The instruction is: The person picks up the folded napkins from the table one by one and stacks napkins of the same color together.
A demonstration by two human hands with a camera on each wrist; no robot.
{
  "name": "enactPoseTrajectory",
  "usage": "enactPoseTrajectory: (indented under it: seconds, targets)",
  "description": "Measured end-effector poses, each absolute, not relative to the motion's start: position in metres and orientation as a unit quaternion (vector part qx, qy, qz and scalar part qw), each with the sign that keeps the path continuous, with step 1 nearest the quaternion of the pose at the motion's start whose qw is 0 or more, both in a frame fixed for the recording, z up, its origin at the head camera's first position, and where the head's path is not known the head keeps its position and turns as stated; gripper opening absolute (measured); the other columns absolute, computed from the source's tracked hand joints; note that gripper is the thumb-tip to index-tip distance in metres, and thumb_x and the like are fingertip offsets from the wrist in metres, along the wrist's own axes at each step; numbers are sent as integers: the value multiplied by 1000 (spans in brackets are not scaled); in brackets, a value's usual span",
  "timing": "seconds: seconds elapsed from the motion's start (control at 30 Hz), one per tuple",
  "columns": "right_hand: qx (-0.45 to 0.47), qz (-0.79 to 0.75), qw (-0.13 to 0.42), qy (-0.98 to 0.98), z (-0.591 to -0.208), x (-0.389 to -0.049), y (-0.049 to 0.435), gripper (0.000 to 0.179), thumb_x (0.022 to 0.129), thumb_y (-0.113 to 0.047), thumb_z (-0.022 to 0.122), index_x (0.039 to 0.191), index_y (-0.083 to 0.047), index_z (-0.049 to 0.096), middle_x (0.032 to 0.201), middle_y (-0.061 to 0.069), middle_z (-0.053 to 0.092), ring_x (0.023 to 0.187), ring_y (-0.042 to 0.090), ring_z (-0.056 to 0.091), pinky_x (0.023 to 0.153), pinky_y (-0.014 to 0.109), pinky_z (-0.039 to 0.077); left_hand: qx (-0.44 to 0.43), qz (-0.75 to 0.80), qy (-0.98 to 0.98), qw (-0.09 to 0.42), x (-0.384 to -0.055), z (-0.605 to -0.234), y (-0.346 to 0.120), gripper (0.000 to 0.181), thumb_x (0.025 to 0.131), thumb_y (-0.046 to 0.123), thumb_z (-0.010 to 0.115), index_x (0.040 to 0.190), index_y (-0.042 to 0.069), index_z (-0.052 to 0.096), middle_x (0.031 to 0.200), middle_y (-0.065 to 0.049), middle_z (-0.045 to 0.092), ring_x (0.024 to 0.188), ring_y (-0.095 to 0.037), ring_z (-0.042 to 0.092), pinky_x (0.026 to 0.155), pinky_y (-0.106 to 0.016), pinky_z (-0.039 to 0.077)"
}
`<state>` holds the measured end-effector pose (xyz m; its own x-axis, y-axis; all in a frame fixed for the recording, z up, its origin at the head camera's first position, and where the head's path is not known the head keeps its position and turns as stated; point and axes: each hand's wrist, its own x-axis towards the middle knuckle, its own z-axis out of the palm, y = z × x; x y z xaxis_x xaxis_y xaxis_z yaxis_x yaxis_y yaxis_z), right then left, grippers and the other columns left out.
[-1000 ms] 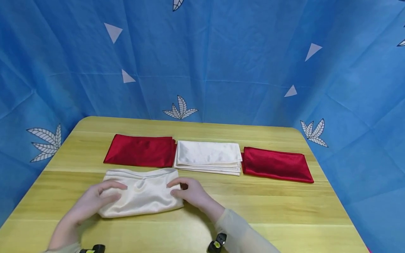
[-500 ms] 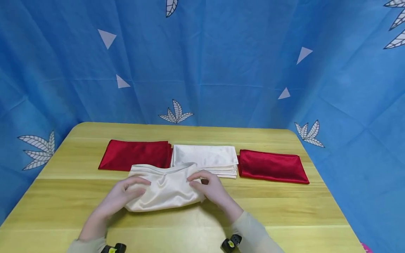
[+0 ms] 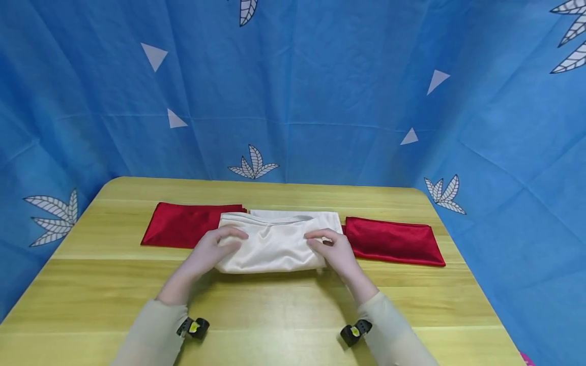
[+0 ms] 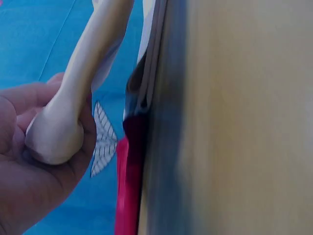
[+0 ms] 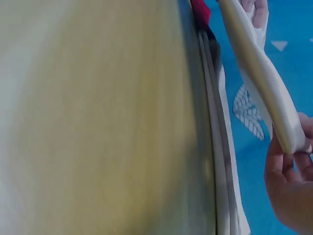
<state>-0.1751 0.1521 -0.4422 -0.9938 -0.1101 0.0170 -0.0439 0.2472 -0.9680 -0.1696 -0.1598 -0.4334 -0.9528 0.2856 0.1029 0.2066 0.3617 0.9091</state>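
Observation:
A folded white satin cloth (image 3: 270, 254) hangs between my hands in the head view. My left hand (image 3: 214, 250) grips its left end and my right hand (image 3: 338, 254) pinches the right end, thumbs on the near face. Both wrist views show the cloth (image 5: 266, 83) raised off the table, its lower fold thick and rounded. Beneath and behind it lies a stack of folded white cloths (image 5: 221, 147), mostly covered by the held cloth in the head view.
Folded red satin cloth (image 3: 178, 226) lies left of the white stack, partly overlapped by the held cloth and left hand. Another red one (image 3: 393, 241) lies to the right. All rest on a wooden table (image 3: 274, 325) before a blue patterned curtain (image 3: 293, 91).
Both hands have lifted the white cloth from the front left of the table and carried it right and away from me, over the white stack.

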Motion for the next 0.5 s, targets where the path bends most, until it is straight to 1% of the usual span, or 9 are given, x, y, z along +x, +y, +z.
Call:
enactPoseTrajectory:
  seconds: [0.07, 0.17, 0.23, 0.33, 0.4, 0.5]
  targets:
    - [-22, -613, 20, 790, -441, -180, 159, 19, 85, -17, 72, 103, -10, 74, 108, 2, 67, 96, 17, 58, 88, 32, 41, 144, 554, 819, 35, -180, -433, -149, 22, 90, 6, 63, 111, 5, 68, 122, -11, 60, 119, -28, 47, 98, -45, 38]
    - [15, -616, 13, 788, -439, -187, 167, 23, 86, -16, 72, 107, -9, 73, 111, 7, 65, 89, 18, 58, 76, 28, 46, 142, 562, 814, 32, -192, -434, -133, 25, 90, 2, 61, 115, 0, 65, 125, -15, 58, 121, -31, 47, 100, -46, 37]
    - [34, -620, 12, 784, -438, -191, 171, 26, 86, -13, 70, 111, -8, 71, 117, 10, 61, 86, 18, 58, 71, 24, 48, 137, 562, 815, 32, -199, -436, -124, 27, 89, 0, 59, 116, -1, 64, 126, -17, 57, 122, -32, 46, 101, -47, 35]
    - [48, -621, 11, 782, -438, -195, 177, 31, 87, -5, 66, 118, -7, 68, 127, 12, 54, 89, 19, 59, 68, 20, 49, 123, 555, 822, 31, -208, -441, -113, 30, 88, -3, 57, 118, -3, 62, 127, -18, 57, 123, -33, 45, 102, -47, 34]
    - [48, -613, 5, 789, -438, -197, 179, 35, 86, -1, 65, 121, -5, 66, 134, 12, 50, 95, 21, 58, 70, 18, 48, 102, 550, 828, 30, -212, -444, -108, 33, 87, -4, 56, 120, -3, 61, 128, -18, 56, 123, -33, 44, 102, -47, 34]
    - [49, -596, -3, 802, -441, -198, 182, 38, 85, 3, 63, 122, -4, 65, 136, 14, 49, 104, 26, 57, 74, 19, 47, 74, 545, 835, 27, -215, -447, -102, 37, 87, -5, 55, 123, -1, 59, 131, -18, 53, 125, -33, 43, 103, -47, 34]
